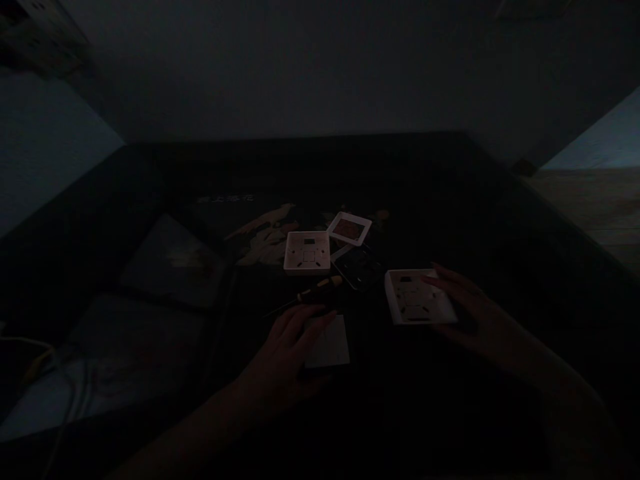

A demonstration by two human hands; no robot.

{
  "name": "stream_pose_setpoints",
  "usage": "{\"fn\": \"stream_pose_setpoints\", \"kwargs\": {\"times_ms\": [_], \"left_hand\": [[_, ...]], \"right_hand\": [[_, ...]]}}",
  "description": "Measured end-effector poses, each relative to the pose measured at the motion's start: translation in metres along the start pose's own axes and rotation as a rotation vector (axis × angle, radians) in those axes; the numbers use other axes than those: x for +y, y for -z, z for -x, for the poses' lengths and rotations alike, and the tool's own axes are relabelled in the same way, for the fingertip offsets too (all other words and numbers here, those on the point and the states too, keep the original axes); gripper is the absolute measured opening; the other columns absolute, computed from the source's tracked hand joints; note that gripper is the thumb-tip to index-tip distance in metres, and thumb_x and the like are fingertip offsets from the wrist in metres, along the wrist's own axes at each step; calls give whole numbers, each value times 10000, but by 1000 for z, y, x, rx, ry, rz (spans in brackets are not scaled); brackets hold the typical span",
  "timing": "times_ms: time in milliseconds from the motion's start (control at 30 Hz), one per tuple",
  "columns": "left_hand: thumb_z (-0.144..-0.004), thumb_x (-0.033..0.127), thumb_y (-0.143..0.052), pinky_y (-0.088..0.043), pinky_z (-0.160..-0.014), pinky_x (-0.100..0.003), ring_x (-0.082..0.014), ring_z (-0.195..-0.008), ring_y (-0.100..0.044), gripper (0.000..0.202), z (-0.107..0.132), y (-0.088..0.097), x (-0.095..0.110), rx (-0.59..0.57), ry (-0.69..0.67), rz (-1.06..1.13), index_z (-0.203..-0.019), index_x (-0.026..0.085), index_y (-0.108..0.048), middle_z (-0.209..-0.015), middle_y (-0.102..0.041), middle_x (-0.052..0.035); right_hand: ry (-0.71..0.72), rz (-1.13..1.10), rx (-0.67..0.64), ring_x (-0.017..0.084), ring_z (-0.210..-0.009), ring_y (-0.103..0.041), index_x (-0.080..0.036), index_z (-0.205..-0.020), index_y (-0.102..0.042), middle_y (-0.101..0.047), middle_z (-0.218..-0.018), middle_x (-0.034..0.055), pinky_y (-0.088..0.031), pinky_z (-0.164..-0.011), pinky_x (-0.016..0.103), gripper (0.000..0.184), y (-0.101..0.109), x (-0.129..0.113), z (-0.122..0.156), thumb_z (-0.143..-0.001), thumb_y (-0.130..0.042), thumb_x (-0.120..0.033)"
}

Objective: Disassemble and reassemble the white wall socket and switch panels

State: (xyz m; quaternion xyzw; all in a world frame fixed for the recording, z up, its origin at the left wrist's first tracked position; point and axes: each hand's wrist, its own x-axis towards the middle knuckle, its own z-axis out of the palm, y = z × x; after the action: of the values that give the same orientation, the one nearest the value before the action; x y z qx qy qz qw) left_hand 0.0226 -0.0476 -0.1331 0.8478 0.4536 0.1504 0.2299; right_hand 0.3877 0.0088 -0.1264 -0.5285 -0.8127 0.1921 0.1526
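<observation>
The scene is very dark. My left hand (287,350) rests with its fingers stretched over a flat white plate (330,347) on the dark table. My right hand (467,307) holds the right side of a white square switch box (415,300), fingers wrapped over its edge. A screwdriver with a yellow and black handle (313,293) lies just above my left hand. Another white switch box (307,253), a white square frame (349,229) and a dark square part (359,269) lie further back.
The table (450,200) has a dark cover with a pale bird pattern (265,233). A pale cushion or fabric (170,260) lies at the left, with a cable (40,353) at the far left. A floor strip (595,200) shows at the right.
</observation>
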Motion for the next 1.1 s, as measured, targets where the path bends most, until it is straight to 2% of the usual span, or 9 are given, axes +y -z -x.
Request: {"fn": "stream_pose_setpoints", "kwargs": {"times_ms": [133, 300, 433, 533, 633, 733, 800, 967, 1100], "left_hand": [[-748, 196, -800, -398, -1091, -634, -378, -1386, -327, 988, -1, 0, -2, -9, -1, -21, -1517, 292, -186, -1517, -353, -150], [-714, 288, -852, -403, -1073, -651, -403, -1383, -341, 1055, 0, -3, -7, 1, -33, -35, -1530, 296, -184, -1528, -364, -158], [-768, 282, -798, -410, -1077, -634, -392, -1390, -362, 956, 2, -5, -7, 26, -47, -40, -1531, 283, -221, -1528, -386, -157], [-774, 267, -784, -414, -1076, -629, -390, -1386, -371, 933, 2, -6, -7, 29, -48, -41, -1526, 273, -234, -1527, -392, -162], [-768, 253, -783, -412, -1073, -635, -391, -1386, -367, 939, 1, -6, -7, 26, -54, -43, -1523, 277, -227, -1525, -396, -157], [-777, 236, -761, -411, -1075, -628, -384, -1372, -381, 930, 0, -5, -7, 34, -59, -44, -1527, 286, -213, -1514, -406, -147], [-771, 227, -759, -413, -1075, -621, -379, -1358, -392, 930, 0, -5, -7, 34, -53, -38, -1525, 286, -218, -1494, -420, -145], [-731, 228, -784, -452, -1056, -582, -378, -1346, -410, 941, 1, -3, -5, 10, -27, 8, -1509, 264, -257, -1463, -407, -162], [-707, 248, -810, -476, -1038, -565, -383, -1335, -433, 978, 3, -3, -3, -22, -52, 31, -1514, 256, -258, -1464, -398, -173]], "right_hand": [[-20, 39, 29, 405, -1443, -351, -342, -1446, -416, -276, -1622, 105, -387, -1098, 662, 658, 5, -6, 0, -845, -676, -411], [12, 29, 157, 363, -1339, -500, -314, -1356, -522, -471, -1503, 106, -449, -1065, 618, 465, 10, -28, -6, -904, -607, -385], [80, -8, 113, 315, -1281, -559, -332, -1335, -557, -561, -1425, 70, -488, -1045, 563, 408, 6, -50, -16, -926, -567, -332], [112, -3, 77, 304, -1272, -562, -318, -1331, -569, -584, -1392, 81, -494, -1039, 547, 391, 2, -59, -23, -942, -528, -304], [100, 49, 62, 334, -1350, -486, -317, -1377, -529, -509, -1473, 97, -444, -1073, 595, 461, 0, -53, -27, -919, -575, -350], [78, 80, -43, 404, -1463, -299, -341, -1462, -428, -292, -1623, 93, -360, -1108, 665, 787, 1, -37, -27, -757, -759, -445], [60, 66, -128, 419, -1481, -250, -342, -1500, -369, -220, -1648, 102, -341, -1113, 675, 910, 3, -26, -27, -703, -798, -440], [27, 31, -94, 371, -1405, -394, -334, -1502, -347, -408, -1525, 122, -378, -1106, 647, 772, 2, -19, -23, -814, -694, -385], [62, -17, -87, 358, -1379, -416, -331, -1501, -318, -426, -1487, 128, -399, -1097, 629, 779, -7, -32, -17, -820, -696, -352]]}}
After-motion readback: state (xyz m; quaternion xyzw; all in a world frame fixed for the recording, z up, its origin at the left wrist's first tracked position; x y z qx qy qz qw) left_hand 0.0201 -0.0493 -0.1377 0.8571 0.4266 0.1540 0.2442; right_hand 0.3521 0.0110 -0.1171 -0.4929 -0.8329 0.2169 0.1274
